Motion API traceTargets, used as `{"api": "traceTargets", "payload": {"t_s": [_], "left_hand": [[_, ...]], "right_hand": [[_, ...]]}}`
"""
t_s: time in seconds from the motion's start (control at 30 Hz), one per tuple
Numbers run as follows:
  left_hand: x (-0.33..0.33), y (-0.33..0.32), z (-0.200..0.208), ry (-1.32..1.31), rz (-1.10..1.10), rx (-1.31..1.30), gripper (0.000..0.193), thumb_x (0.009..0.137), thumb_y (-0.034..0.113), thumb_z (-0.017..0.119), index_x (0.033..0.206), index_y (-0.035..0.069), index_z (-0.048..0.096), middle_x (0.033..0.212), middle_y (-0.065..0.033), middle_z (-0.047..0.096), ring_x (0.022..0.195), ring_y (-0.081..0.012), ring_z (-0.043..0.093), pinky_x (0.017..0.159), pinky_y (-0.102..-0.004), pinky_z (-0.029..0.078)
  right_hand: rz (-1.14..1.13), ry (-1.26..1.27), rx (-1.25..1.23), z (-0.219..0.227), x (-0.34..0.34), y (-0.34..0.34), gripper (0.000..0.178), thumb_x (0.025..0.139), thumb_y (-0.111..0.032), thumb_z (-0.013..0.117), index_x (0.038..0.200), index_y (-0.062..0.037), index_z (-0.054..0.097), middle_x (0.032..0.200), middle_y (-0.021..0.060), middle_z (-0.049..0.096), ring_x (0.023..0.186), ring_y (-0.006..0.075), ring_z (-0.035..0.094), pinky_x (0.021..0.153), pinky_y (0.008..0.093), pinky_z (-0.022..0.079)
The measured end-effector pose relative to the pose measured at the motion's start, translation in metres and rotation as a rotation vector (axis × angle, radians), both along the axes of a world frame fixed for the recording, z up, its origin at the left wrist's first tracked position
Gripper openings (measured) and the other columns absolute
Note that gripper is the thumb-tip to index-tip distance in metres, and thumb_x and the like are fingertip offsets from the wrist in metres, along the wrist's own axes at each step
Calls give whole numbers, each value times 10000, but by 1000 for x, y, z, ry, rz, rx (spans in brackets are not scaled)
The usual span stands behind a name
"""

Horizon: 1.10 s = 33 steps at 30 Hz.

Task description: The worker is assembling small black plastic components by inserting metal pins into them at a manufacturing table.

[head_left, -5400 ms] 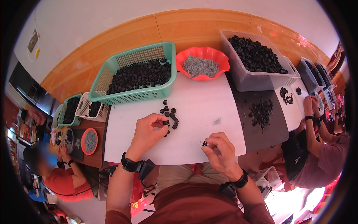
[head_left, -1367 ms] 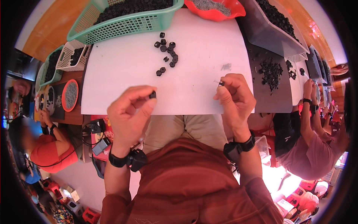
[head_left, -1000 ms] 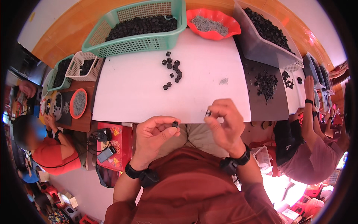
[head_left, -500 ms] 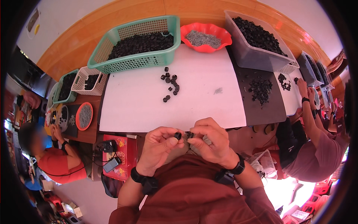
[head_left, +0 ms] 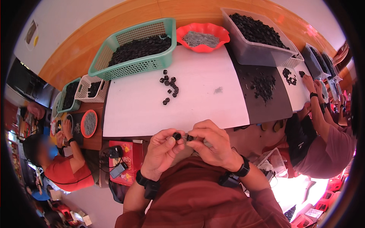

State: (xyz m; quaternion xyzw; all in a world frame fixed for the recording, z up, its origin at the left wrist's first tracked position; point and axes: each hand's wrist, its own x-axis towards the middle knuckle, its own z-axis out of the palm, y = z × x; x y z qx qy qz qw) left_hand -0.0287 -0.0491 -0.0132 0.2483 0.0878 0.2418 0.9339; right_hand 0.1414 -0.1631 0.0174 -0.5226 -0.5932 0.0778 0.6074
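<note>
Just in front of the white work surface's near edge, my left hand (head_left: 161, 151) pinches a small round black plastic part (head_left: 176, 135), its hollow end showing. Close beside it, my right hand (head_left: 211, 144) grips another small black part (head_left: 189, 138) between thumb and fingers. A thin grey pin seems to bridge the gap between the two parts, though it is too small to make out well. On the white sheet (head_left: 133, 110) beyond my hands lies a loose cluster of similar black parts (head_left: 173, 86).
At the back stand a green basket (head_left: 146, 62) of black pieces, a red scalloped bowl (head_left: 203, 48) of grey pins and a clear tub (head_left: 254, 57) of black parts. Black bits (head_left: 264, 87) lie on a dark mat. Co-workers sit left and right.
The black parts in my two hands now sit slightly apart, with a thin pin showing between them. My view has shifted a little; the co-worker on the left has raised one hand.
</note>
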Motion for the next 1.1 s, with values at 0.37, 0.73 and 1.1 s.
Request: {"api": "traceTargets", "payload": {"t_s": [0.37,0.73,1.1], "left_hand": [[3,-8,4,35,-1,26,239,968,-29,618,1197,14,675,1201,-153,684,1046,-221,704,904,-342,629],[7,-13,5,100,7,123,246,946,-20,653,1184,35,684,1187,-157,693,1048,-237,703,888,-354,626],[9,-15,3,109,14,130,252,936,-17,670,1181,41,683,1181,-153,698,1036,-229,707,875,-343,623]], "right_hand": [[-5,-20,-90,2,-2,-5,239,853,-82,773,1071,-45,682,951,85,617,663,225,612,571,325,504],[-21,-66,-133,0,2,-13,243,858,-100,761,1081,-49,680,959,84,618,671,241,626,565,339,506],[-18,-50,-110,1,3,-15,228,860,-95,765,1064,-42,678,956,88,619,664,241,632,566,339,512]]}}
